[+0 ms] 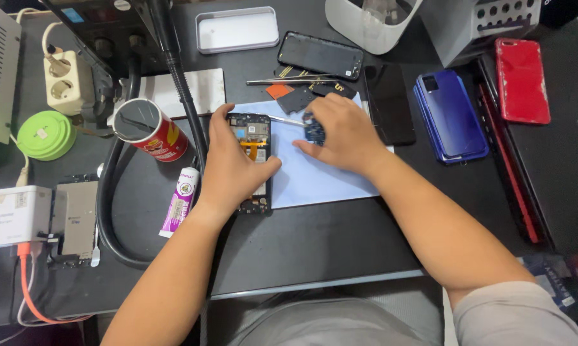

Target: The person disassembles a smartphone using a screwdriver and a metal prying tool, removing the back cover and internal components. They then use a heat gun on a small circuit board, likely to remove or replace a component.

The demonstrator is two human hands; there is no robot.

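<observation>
- The pale blue mat [321, 173] lies flat on the dark table [314, 243] and serves as the landmark
- The left hand [231, 163] rests over the opened phone [253, 138] on the mat's left edge, fingers curled round the top and left side, thumb across the lower part, pinning it down
- The phone lies back-off, its boards and an orange flex showing
- The right hand [343, 134] sits on the mat's upper middle, fingertips pinched together on a small blue circuit board [314, 132]
- A thin metal tool [282, 120] lies between the two hands, just above the mat's top edge; I cannot tell whether the right hand touches it
- Left of the mat: a purple-and-white glue tube [180, 200] and a red can [153, 131]
- Right of the mat: a blue phone [450, 114], then a red phone [522, 80]
- Beyond the mat: a black phone [321, 55] and a shallow white tray [237, 29]
</observation>
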